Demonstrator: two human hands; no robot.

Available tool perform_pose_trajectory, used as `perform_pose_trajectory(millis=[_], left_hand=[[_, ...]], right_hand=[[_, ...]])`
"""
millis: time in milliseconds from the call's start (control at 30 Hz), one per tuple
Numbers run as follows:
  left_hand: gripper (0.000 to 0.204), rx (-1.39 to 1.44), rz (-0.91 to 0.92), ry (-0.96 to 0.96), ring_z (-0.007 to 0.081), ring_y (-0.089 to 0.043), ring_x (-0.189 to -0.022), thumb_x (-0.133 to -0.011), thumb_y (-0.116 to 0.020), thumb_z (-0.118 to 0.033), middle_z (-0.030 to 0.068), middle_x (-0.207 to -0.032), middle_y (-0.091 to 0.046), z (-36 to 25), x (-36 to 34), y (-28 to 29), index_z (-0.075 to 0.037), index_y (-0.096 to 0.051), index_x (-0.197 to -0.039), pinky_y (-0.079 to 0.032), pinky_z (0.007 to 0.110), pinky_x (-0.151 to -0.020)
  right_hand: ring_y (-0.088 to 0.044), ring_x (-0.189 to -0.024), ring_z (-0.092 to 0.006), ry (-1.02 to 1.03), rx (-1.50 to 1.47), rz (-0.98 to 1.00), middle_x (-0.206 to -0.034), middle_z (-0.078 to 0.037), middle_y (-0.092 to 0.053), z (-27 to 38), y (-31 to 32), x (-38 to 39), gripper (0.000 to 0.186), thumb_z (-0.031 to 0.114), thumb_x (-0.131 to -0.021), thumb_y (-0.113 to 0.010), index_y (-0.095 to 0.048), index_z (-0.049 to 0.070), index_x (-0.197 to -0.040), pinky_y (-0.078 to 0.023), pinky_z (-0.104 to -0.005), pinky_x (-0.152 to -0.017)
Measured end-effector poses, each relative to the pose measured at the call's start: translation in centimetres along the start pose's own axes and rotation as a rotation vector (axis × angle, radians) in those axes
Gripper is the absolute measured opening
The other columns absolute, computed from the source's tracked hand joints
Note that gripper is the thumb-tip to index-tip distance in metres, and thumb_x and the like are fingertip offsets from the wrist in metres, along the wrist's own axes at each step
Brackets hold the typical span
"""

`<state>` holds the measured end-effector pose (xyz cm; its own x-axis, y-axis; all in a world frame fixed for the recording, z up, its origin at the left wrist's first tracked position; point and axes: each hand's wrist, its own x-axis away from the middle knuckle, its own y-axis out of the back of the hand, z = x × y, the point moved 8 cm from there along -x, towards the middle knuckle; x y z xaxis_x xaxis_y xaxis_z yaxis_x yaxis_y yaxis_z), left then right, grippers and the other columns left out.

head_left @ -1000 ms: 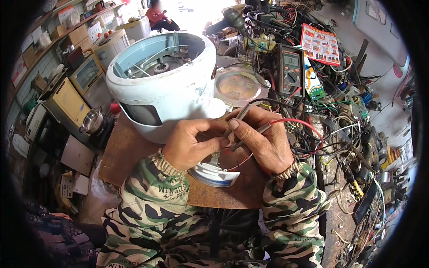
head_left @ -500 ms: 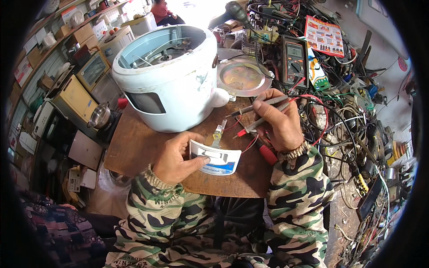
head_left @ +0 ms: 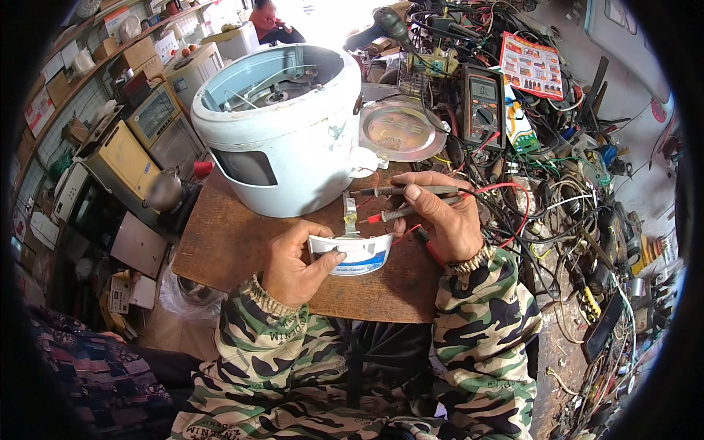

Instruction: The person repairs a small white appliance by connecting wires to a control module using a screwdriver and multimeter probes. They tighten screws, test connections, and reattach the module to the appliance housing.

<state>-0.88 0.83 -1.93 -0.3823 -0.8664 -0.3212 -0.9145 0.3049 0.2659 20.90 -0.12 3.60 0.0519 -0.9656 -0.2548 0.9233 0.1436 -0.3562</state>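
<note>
My left hand (head_left: 299, 265) grips a curved white-and-blue control panel (head_left: 359, 257) by its left end, thumb on the front face. A metal switch bracket (head_left: 350, 213) sticks up behind the panel. In my right hand (head_left: 446, 213) are two multimeter probes (head_left: 418, 191), one black and one red, held side by side like chopsticks. Their tips point left at the bracket; whether they touch it I cannot tell. A white rice cooker body (head_left: 282, 139), open at the top, stands on the wooden board beyond my hands. The multimeter (head_left: 483, 106) lies at the right with its display lit.
A round metal plate (head_left: 402, 130) lies behind the cooker. Tangled wires and parts (head_left: 572, 191) cover the bench on the right, with a red-and-white leaflet (head_left: 532, 64) on top. Shelves of boxes and appliances (head_left: 125, 154) line the left. A person (head_left: 270, 22) sits in the background.
The probes in my right hand have swung left and are now level beside the bracket. My left hand has tilted the panel, so its front face shows less.
</note>
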Motion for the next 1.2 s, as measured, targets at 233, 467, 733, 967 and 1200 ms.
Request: perform_pose_trajectory(millis=[233, 467, 733, 967, 1200], left_hand=[[0.026, -0.068, -0.106, -0.113, 0.0068, -0.062, -0.068, -0.083, -0.083, -0.007, 0.006, -0.081, -0.069, -0.7, 0.1, 0.6, 0.001, -0.065, -0.101, -0.049, 0.025, -0.058], [0.026, -0.079, -0.085, -0.104, 0.0081, -0.065, -0.071, -0.082, -0.083, -0.007, 0.0078, -0.083, -0.07, -1.1, 0.1, 0.4, 0.001, -0.066, -0.101, -0.051, 0.025, -0.06], [0.026, -0.104, -0.01, -0.092, 0.0101, -0.066, -0.085, -0.086, -0.081, -0.003, 0.0073, -0.095, -0.068, -1.8, 0.3, 0.4, 0.003, -0.062, -0.103, -0.054, 0.026, -0.071], [0.022, -0.086, -0.078, -0.094, 0.0096, -0.066, -0.076, -0.08, -0.08, 0.002, 0.0068, -0.087, -0.07, -1.8, 0.3, 0.4, 0.002, -0.067, -0.098, -0.053, 0.026, -0.064], [0.024, -0.021, -0.052, -0.098, 0.0106, -0.067, -0.079, -0.079, -0.08, 0.007, 0.0084, -0.09, -0.069, -1.5, 0.3, 0.1, 0.003, -0.063, -0.095, -0.054, 0.026, -0.067]], right_hand=[[-0.071, -0.076, -0.0187, -0.023, 0.049, 0.056, -0.097, -0.017, -0.073, -0.8, -0.1, -0.3, 0.024, 0.013, -0.099, -0.067, -0.067, -0.005, -0.115, -0.057, -0.0301, -0.067], [-0.069, -0.072, -0.0172, -0.03, 0.123, 0.05, -0.092, -0.013, -0.073, -0.8, -0.1, -0.1, 0.021, 0.012, -0.098, -0.068, -0.066, -0.005, -0.112, -0.056, -0.0291, -0.065], [-0.069, -0.073, -0.0156, -0.014, 0.151, 0.072, -0.093, -0.011, -0.072, -0.7, -0.8, -0.2, 0.02, 0.012, -0.1, -0.066, -0.066, -0.005, -0.11, -0.056, -0.028, -0.064], [-0.067, -0.068, -0.0125, 0.316, 0.436, -0.01, -0.085, -0.008, -0.07, 1.6, -1.5, 0.6, 0.016, 0.011, -0.097, -0.069, -0.069, -0.004, -0.102, -0.055, -0.0278, -0.061], [-0.068, -0.069, -0.013, 0.018, 0.211, 0.048, -0.087, -0.008, -0.07, 0.3, -1.1, 0.4, 0.023, 0.018, -0.098, -0.07, -0.069, -0.005, -0.102, -0.055, -0.0278, -0.062]])
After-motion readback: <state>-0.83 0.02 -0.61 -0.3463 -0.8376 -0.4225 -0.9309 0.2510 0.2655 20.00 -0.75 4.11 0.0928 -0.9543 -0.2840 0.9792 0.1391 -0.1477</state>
